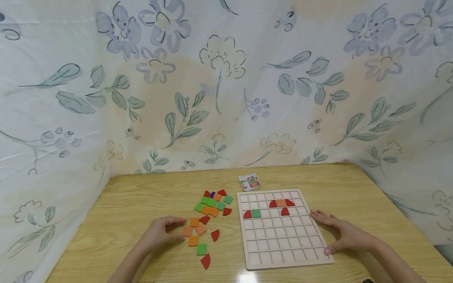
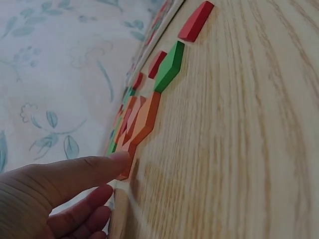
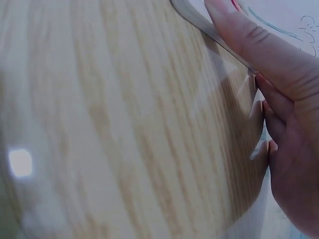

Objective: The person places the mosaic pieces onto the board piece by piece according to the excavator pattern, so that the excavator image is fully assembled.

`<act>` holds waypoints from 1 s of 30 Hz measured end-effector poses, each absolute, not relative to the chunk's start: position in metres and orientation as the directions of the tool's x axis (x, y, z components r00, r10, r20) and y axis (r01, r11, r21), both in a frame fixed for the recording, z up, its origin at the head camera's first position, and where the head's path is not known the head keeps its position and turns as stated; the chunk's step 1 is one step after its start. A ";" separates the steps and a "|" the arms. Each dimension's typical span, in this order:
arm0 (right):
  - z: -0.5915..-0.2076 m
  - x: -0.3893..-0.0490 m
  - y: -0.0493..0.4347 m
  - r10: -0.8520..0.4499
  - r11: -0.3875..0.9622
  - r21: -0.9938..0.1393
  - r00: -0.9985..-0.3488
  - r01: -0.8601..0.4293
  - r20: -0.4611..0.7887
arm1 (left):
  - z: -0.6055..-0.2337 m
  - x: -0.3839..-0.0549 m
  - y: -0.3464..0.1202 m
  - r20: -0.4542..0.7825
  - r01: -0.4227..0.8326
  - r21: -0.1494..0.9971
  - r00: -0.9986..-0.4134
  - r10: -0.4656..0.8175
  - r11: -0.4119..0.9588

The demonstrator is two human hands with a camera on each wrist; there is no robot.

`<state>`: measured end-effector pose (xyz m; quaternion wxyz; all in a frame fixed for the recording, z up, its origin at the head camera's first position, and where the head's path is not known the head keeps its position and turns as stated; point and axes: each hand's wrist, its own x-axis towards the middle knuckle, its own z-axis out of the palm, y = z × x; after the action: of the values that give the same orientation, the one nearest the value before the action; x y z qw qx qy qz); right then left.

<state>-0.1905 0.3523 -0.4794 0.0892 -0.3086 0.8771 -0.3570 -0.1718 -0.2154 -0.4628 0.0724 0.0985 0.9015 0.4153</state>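
My left hand is beside the loose tiles, with thumb and forefinger spread around the left edge of a salmon square tile. In the left wrist view the thumb tip reaches an orange tile; whether it presses is unclear. My right hand rests along the right side of a pale wooden grid board, fingers stretched out and thumb on its lower right edge. On the board lie several red quarter-round tiles, an orange square and a green square.
Left of the board, green squares, orange squares, red quarter-rounds and a blue piece are scattered on the wooden table. A small pattern card lies behind the board. Floral cloth hangs around the table.
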 end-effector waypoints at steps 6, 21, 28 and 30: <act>-0.479 -0.192 0.352 -0.604 0.558 -0.686 -0.796 -0.467 0.051 | -0.465 -0.169 -0.213 -0.032 0.113 0.746 -0.978 0.205 0.657; -0.484 -0.189 0.350 -0.618 0.515 -0.707 -0.782 -0.484 0.084 | -0.469 -0.174 -0.211 -0.033 0.168 0.704 -0.963 0.269 0.690; -0.483 -0.191 0.351 -0.610 0.525 -0.700 -0.787 -0.484 0.086 | -0.467 -0.175 -0.208 -0.028 0.164 0.702 -0.966 0.257 0.693; -0.484 -0.191 0.352 -0.613 0.523 -0.700 -0.785 -0.486 0.087 | -0.468 -0.175 -0.208 -0.020 0.165 0.701 -0.968 0.250 0.694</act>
<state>-0.1912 0.3520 -0.4836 0.0853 -0.3164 0.8684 -0.3721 -0.1753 -0.2082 -0.4676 0.0569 0.1129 0.9186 0.3743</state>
